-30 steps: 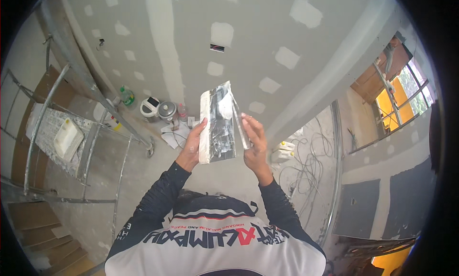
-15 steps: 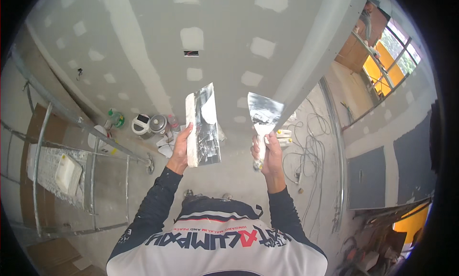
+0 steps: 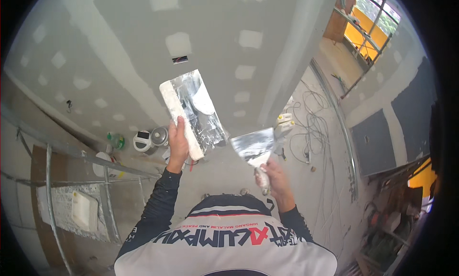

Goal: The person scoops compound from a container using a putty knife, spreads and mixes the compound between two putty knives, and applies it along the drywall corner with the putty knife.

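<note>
My left hand point(image 3: 178, 149) is closed around the white, compound-crusted back of a wide taping knife point(image 3: 185, 101). Its shiny blade is tilted, with the top leaning left, and a smooth dab of white joint compound point(image 3: 204, 103) lies on it. Lower and to the right, my right hand point(image 3: 277, 180) grips the handle of a putty knife point(image 3: 253, 144). That flared metal blade is smeared with white and points away from me. Its left corner is close to the lower right end of the taping knife; whether they touch I cannot tell.
Ahead stands a grey drywall point(image 3: 210, 37) with white filled patches and a small box opening point(image 3: 180, 60). Metal scaffolding point(image 3: 50, 194) with a white container point(image 3: 85, 211) is at left. Buckets point(image 3: 142, 141) line the wall's foot; cables point(image 3: 308, 128) lie on the floor at right.
The taping knife has tilted to the left. My right hand has brought the putty knife lower and nearer to it, turning the blade. The whole view has shifted slightly.
</note>
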The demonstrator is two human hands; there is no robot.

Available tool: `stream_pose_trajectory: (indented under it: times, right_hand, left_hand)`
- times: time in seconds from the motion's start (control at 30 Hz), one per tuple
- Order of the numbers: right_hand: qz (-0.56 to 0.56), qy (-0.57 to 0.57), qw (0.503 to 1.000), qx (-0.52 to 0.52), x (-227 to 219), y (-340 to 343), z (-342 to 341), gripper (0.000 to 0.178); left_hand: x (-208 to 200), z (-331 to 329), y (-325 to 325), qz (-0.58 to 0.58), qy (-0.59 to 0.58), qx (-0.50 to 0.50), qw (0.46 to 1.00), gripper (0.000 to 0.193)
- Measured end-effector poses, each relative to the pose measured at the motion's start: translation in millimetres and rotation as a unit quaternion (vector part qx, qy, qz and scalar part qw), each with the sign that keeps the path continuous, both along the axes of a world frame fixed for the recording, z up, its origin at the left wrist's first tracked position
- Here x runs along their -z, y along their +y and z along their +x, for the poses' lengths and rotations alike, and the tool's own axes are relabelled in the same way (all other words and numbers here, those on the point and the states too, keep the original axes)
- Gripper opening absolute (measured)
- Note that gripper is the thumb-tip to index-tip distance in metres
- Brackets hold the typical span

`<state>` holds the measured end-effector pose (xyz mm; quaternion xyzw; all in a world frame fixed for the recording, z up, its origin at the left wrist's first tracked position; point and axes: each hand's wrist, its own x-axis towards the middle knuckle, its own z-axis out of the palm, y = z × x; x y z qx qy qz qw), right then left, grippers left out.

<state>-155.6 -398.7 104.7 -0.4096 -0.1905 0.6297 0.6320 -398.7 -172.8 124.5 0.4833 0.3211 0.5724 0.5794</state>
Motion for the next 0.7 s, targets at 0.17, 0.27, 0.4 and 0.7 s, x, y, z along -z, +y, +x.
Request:
stream_pose_trajectory:
  times: [0.17, 0.27, 0.4, 0.7]
  right_hand:
    - [0.015, 0.067, 0.997, -0.044, 11, 35, -50, 0.032]
    - [0.051, 0.082, 0.994, -0.043, 15, 57, -52, 0.031]
    - [0.07, 0.09, 0.993, 0.014, -4, 66, -61, 0.029]
    - [0.152, -0.362, 0.901, 0.184, -45, 60, -34, 0.024]
  left_hand:
    - [-8, 10, -6, 0.083, 0.127, -0.028, 0.988, 0.038]
    - [-14, 9, -10, 0.161, 0.172, 0.003, 0.972, 0.033]
    - [-19, 2, -24, 0.16, 0.252, 0.084, 0.951, 0.034]
    - [41, -8, 8, -0.01, 0.111, 0.189, 0.976, 0.041]
